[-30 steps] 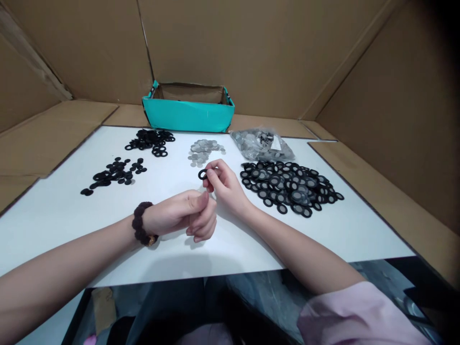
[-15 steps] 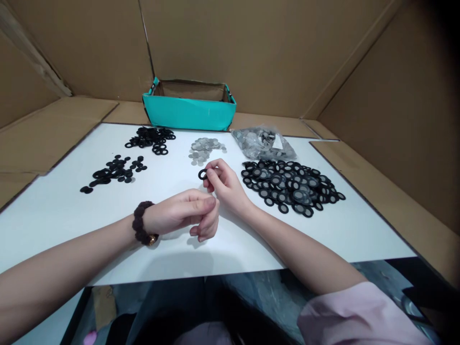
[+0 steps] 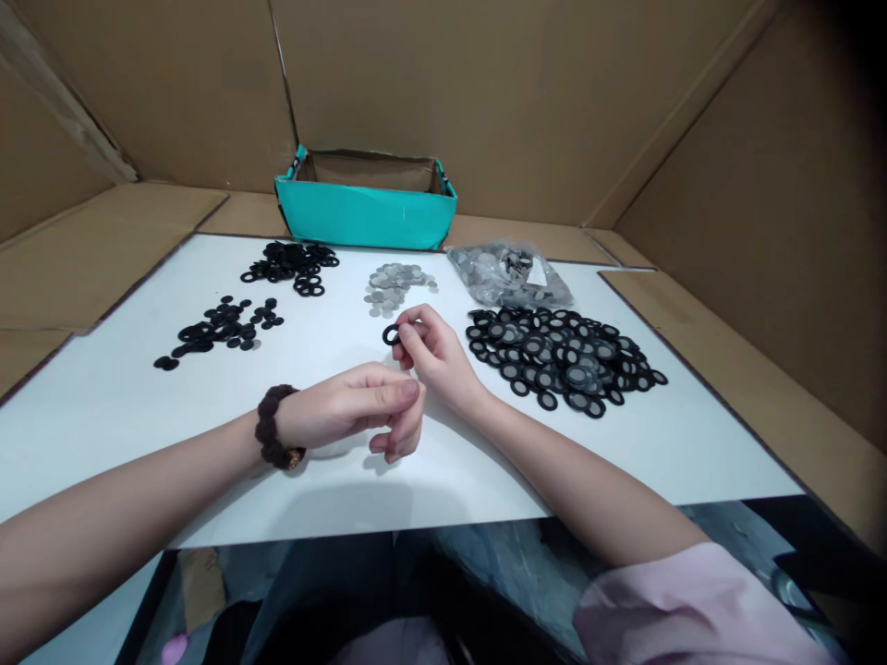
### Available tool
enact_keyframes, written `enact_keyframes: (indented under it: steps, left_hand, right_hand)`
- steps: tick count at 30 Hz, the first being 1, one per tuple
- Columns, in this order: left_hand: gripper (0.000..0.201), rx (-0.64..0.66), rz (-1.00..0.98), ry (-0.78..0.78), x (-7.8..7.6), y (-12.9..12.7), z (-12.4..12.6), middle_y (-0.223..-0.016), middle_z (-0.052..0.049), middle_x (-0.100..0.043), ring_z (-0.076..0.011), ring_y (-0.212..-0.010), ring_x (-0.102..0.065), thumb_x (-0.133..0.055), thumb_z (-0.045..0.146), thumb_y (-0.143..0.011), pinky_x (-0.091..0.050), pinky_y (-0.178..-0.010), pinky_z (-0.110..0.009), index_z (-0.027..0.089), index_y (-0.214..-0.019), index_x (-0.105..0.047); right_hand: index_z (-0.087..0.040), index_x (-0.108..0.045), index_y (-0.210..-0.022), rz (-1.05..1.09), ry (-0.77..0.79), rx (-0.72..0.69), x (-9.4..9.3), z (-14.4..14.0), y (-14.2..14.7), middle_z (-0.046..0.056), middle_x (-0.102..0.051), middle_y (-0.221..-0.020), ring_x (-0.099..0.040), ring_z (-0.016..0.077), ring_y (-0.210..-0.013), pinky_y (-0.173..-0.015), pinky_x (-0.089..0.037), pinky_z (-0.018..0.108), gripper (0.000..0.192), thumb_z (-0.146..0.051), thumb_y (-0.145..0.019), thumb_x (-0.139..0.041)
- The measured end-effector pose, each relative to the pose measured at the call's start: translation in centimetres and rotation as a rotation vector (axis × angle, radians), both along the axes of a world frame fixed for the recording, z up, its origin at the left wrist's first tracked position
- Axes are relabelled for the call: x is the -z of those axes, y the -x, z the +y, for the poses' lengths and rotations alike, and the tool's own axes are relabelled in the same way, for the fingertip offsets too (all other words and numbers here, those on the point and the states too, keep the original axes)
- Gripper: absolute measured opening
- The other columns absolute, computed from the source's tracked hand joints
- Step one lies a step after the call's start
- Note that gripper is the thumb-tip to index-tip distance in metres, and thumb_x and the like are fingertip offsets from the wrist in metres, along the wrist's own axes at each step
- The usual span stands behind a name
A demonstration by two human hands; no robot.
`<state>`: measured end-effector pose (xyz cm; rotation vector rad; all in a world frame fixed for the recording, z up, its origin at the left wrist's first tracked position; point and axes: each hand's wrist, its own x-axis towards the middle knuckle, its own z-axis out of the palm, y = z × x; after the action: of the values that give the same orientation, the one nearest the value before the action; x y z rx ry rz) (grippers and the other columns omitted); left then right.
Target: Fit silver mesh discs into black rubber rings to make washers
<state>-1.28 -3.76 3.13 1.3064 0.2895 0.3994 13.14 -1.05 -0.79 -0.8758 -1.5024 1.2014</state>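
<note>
My right hand (image 3: pixel 431 356) pinches a small black rubber ring (image 3: pixel 391 335) between thumb and fingertips, just above the white table (image 3: pixel 103 406). My left hand (image 3: pixel 360 408) rests on the table beside it, fingers curled with thumb against fingertips; I cannot tell whether something small lies in that pinch. A dark bead bracelet (image 3: pixel 272 428) circles the left wrist. Right of my right hand lies a large heap of black rings with grey mesh centres (image 3: pixel 565 358). A small pile of grey mesh discs (image 3: pixel 394 284) lies just beyond the held ring.
Two piles of black rings lie on the left: one far (image 3: pixel 291 261), one nearer (image 3: pixel 218 331). A clear bag of grey parts (image 3: pixel 509 275) sits behind the large heap. A teal box (image 3: pixel 364 205) stands at the back. Cardboard walls surround the table.
Both hands have stayed almost still; the left hand's fingers shifted slightly. The view has tilted a little.
</note>
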Motion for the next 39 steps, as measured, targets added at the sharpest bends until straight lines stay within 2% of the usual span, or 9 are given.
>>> enact_keyframes:
  steps: [6, 12, 15, 17, 20, 23, 29, 34, 39]
  left_hand:
    - [0.036, -0.095, 0.05, -0.073, 0.0, -0.1, 0.1, -0.05, 0.001, -0.043, -0.0124, -0.053, -0.046, -0.044, 0.041, -0.088, -0.04, -0.056, -0.029, 0.016, -0.064, -0.052]
    - [0.027, -0.457, 0.079, -0.293, 0.7, -0.2, 0.8, -0.058, 0.003, -0.045, -0.0099, -0.055, -0.046, -0.044, 0.037, -0.089, -0.039, -0.055, -0.025, 0.016, -0.073, -0.047]
    - [0.025, -0.576, 0.035, -0.269, 1.0, 0.0, 1.6, -0.058, 0.003, -0.042, -0.0104, -0.055, -0.046, -0.047, 0.038, -0.088, -0.041, -0.054, -0.026, 0.017, -0.074, -0.046]
    - [0.028, -0.548, 0.0, -0.171, 1.0, 0.2, 2.1, -0.056, 0.004, -0.039, -0.0113, -0.053, -0.047, -0.049, 0.042, -0.086, -0.042, -0.053, -0.027, 0.018, -0.072, -0.044]
    - [0.044, -0.398, 0.016, -0.071, 0.9, 0.6, 2.8, -0.048, 0.005, -0.033, -0.0127, -0.048, -0.046, -0.041, 0.06, -0.082, -0.043, -0.05, -0.029, 0.02, -0.064, -0.039]
    - [0.058, -0.234, 0.051, -0.074, 0.8, 1.0, 3.0, -0.04, 0.004, -0.031, -0.0135, -0.043, -0.044, -0.029, 0.076, -0.072, -0.042, -0.047, -0.031, 0.021, -0.056, -0.036]
    - [0.066, 0.027, 0.052, -0.058, 0.7, 1.0, 2.8, -0.032, 0.002, -0.032, -0.0125, -0.038, -0.036, -0.028, 0.087, -0.056, -0.037, -0.043, -0.03, 0.022, -0.046, -0.033]
    - [0.067, 0.144, 0.025, -0.065, 0.5, 0.7, 2.4, -0.03, 0.0, -0.033, -0.0125, -0.036, -0.034, -0.023, 0.088, -0.055, -0.033, -0.042, -0.03, 0.022, -0.043, -0.032]
    - [0.066, 0.176, 0.018, -0.073, 0.2, 0.6, 2.2, -0.029, 0.0, -0.033, -0.0127, -0.036, -0.033, -0.024, 0.086, -0.059, -0.03, -0.042, -0.03, 0.022, -0.042, -0.031]
  right_hand:
    - [-0.02, -0.043, -0.086, -0.012, -0.002, -0.007, -0.2, 0.0, -0.1, -0.004, -0.048, -0.06, -0.047, 0.0089, -0.054, -0.052, -0.038, 0.023, 0.019, -0.039, -0.085, -0.047]
    - [-0.018, -0.047, -0.087, -0.059, -0.054, 0.057, 0.0, 0.4, -0.3, -0.005, -0.046, -0.056, -0.044, 0.0082, -0.05, -0.05, -0.035, 0.022, 0.018, -0.037, -0.084, -0.047]
    - [-0.018, -0.048, -0.086, -0.074, -0.066, 0.065, 0.3, 0.8, -0.4, -0.006, -0.045, -0.054, -0.042, 0.0077, -0.048, -0.049, -0.035, 0.022, 0.019, -0.037, -0.084, -0.047]
    - [-0.018, -0.048, -0.086, -0.079, -0.064, 0.071, 0.4, 1.0, -0.5, -0.007, -0.044, -0.053, -0.041, 0.0072, -0.047, -0.048, -0.033, 0.021, 0.02, -0.038, -0.084, -0.047]
    - [-0.018, -0.048, -0.086, -0.08, -0.058, 0.075, 0.5, 1.0, -0.4, -0.007, -0.043, -0.053, -0.04, 0.0071, -0.046, -0.047, -0.032, 0.021, 0.022, -0.04, -0.084, -0.047]
    - [-0.017, -0.048, -0.086, -0.079, -0.051, 0.074, 0.4, 0.9, -0.4, -0.006, -0.043, -0.054, -0.04, 0.0073, -0.046, -0.047, -0.032, 0.022, 0.022, -0.039, -0.084, -0.046]
    - [-0.018, -0.05, -0.092, -0.172, -0.102, 0.178, 0.7, 1.4, -0.9, -0.006, -0.044, -0.055, -0.042, 0.0089, -0.048, -0.05, -0.034, 0.022, 0.016, -0.03, -0.086, -0.041]
    - [-0.019, -0.054, -0.085, -0.482, -0.326, 0.409, 1.1, 3.1, -1.5, -0.001, -0.053, -0.063, -0.05, 0.0133, -0.058, -0.061, -0.037, 0.025, 0.019, -0.018, -0.085, -0.035]
    - [-0.016, -0.055, -0.097, -0.929, -0.442, 0.492, 1.2, 4.9, -1.2, 0.009, -0.063, -0.082, -0.056, 0.0222, -0.077, -0.069, -0.038, 0.031, 0.025, -0.014, -0.085, -0.034]
